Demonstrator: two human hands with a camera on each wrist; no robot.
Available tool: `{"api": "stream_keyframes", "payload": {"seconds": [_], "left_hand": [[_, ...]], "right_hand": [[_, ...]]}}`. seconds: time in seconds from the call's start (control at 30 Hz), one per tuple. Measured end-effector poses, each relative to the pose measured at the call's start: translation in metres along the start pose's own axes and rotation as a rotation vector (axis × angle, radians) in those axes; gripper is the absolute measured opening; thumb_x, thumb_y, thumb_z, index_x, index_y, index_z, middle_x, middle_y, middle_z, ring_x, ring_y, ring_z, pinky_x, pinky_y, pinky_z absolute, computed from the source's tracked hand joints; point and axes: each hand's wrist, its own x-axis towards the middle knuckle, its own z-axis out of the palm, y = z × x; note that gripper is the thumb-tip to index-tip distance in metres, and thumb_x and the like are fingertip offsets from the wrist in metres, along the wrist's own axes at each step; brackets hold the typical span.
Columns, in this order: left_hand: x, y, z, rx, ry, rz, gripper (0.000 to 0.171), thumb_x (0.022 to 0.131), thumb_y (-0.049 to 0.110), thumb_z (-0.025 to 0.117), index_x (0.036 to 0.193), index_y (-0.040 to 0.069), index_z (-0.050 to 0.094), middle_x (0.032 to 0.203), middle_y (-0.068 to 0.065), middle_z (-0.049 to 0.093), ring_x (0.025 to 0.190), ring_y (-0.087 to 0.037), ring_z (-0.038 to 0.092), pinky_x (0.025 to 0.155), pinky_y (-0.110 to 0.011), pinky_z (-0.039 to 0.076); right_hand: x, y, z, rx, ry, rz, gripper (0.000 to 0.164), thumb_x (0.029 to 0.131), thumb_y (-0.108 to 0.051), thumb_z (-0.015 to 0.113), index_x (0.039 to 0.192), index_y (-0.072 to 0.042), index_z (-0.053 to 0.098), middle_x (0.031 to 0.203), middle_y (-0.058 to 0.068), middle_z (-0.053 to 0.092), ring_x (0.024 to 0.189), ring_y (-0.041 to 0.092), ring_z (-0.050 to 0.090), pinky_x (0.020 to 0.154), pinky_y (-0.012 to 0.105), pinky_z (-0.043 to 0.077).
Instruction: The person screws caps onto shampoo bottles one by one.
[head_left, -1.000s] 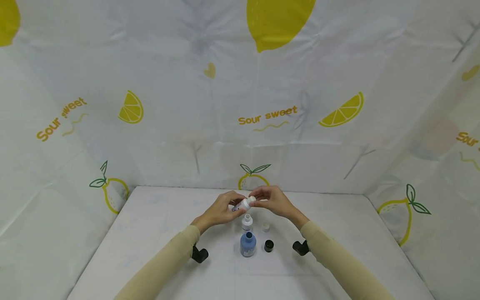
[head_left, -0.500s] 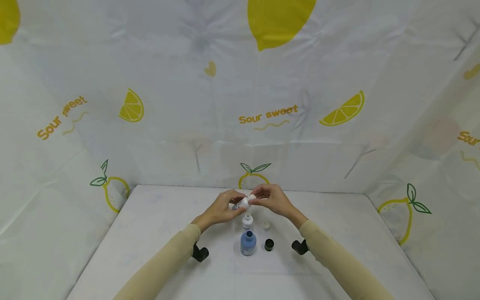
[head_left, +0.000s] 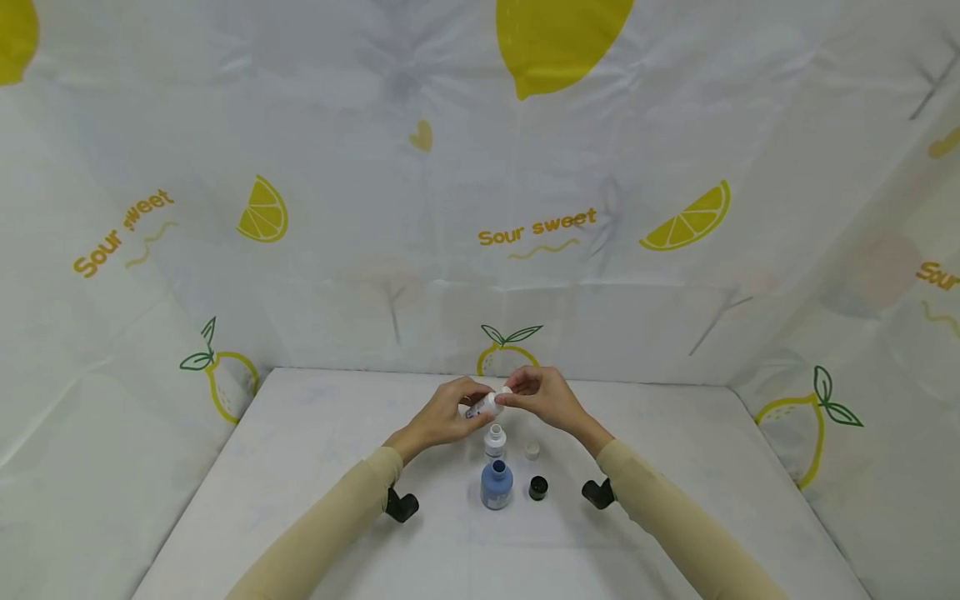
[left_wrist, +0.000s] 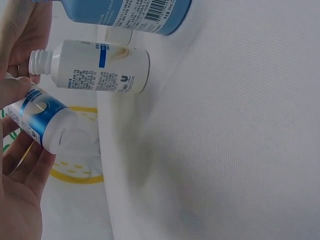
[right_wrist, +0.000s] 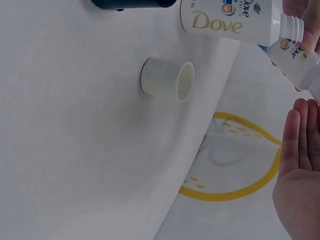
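My left hand (head_left: 444, 414) grips a small white bottle (left_wrist: 42, 117) with a blue label, held tilted above the table with its neck up toward the right. At that neck my right hand (head_left: 547, 402) pinches a white cap (head_left: 507, 390) between thumb and fingers, which partly hide it. Just below the hands stands a second white bottle (head_left: 495, 442), upright and uncapped, with "Dove" on its side in the right wrist view. Nearer me is a blue bottle (head_left: 497, 490), also uncapped and upright.
To the right of the standing bottles lie a loose white cap (right_wrist: 162, 80) and a black cap (head_left: 537, 488). The white table (head_left: 315, 467) ends at a lemon-print sheet (head_left: 375, 250) behind. Black wrist mounts (head_left: 401, 506) hang under both sleeves.
The fingers of my right hand have shifted slightly around the cap and now cover more of it. My left hand keeps its hold on the bottle; the standing bottles and loose caps stay put.
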Motion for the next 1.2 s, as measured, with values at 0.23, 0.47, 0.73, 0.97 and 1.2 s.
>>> {"api": "stream_keyframes", "payload": {"seconds": [0.23,0.47,0.73,0.97,1.2], "left_hand": [[0.000,0.001,-0.001,0.012,0.014,0.007,0.036,0.086,0.029,0.072,0.118,0.014,0.065,0.103,0.002,0.065,0.093,-0.008,0.063,0.084,-0.024,0.058],[0.000,0.002,-0.001,0.009,0.012,0.011,0.035,0.087,0.029,0.072,0.118,0.015,0.065,0.103,0.002,0.065,0.092,-0.009,0.063,0.084,-0.022,0.058],[-0.002,0.005,-0.002,0.006,0.004,0.009,0.035,0.087,0.028,0.072,0.118,0.014,0.065,0.102,0.001,0.064,0.092,-0.010,0.063,0.083,-0.022,0.058],[-0.004,0.005,-0.003,0.001,0.005,0.007,0.035,0.086,0.028,0.072,0.118,0.015,0.065,0.102,0.001,0.064,0.092,-0.009,0.064,0.084,-0.021,0.057],[-0.005,0.006,-0.004,-0.015,0.010,0.035,0.034,0.086,0.025,0.073,0.117,0.012,0.066,0.101,-0.001,0.065,0.090,-0.009,0.064,0.081,-0.021,0.058]], "right_hand": [[0.001,-0.001,0.001,0.008,0.015,0.006,0.026,0.081,-0.027,0.079,0.091,-0.005,0.067,0.091,0.016,0.069,0.081,0.028,0.069,0.069,0.020,0.056],[-0.001,-0.003,0.000,0.011,0.016,0.015,0.027,0.081,-0.027,0.078,0.091,-0.005,0.066,0.091,0.016,0.069,0.081,0.027,0.069,0.069,0.021,0.056],[-0.003,-0.006,-0.002,0.015,-0.022,0.017,0.033,0.081,-0.027,0.078,0.097,0.000,0.067,0.095,0.017,0.069,0.085,0.028,0.069,0.072,0.020,0.057],[0.000,0.006,-0.003,0.092,-0.102,-0.037,0.045,0.081,-0.019,0.078,0.116,0.005,0.062,0.115,0.021,0.067,0.105,0.034,0.067,0.094,0.045,0.056],[0.007,0.030,-0.002,0.141,-0.194,-0.197,0.041,0.085,-0.006,0.072,0.124,-0.001,0.061,0.125,0.019,0.064,0.116,0.035,0.062,0.103,0.043,0.050]]}}
